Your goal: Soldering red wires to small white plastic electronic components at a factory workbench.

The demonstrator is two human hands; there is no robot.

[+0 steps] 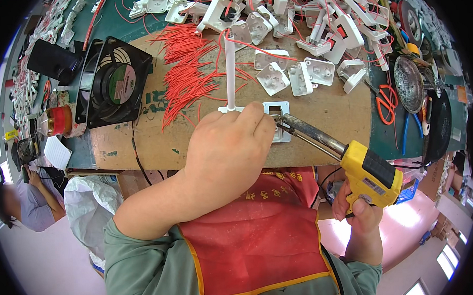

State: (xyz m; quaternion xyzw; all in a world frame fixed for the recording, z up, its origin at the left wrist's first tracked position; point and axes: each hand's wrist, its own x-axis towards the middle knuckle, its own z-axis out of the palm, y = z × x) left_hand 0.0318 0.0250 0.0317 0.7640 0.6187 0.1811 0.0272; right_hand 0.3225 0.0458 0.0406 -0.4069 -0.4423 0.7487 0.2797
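My right hand point(362, 211) grips a yellow-and-black soldering gun point(372, 176) by its handle. The gun's long metal barrel reaches left, and its tip is at a small square white plastic housing point(282, 136) on the work board. Beside that housing, my left hand point(228, 145) is closed with its back toward me; the fingertips and whatever they pinch are hidden. Just beyond its knuckles stands a white tube point(230, 74) on a white base, with a red wire at its top.
A bundle of red wires point(188, 70) lies on the brown board point(125, 147). White plastic housings point(273, 78) pile up at the back. A black fan point(115, 81) stands at left. On the right are orange-handled pliers point(386, 105) and a metal dish point(409, 84). Another person point(33, 198) sits far left.
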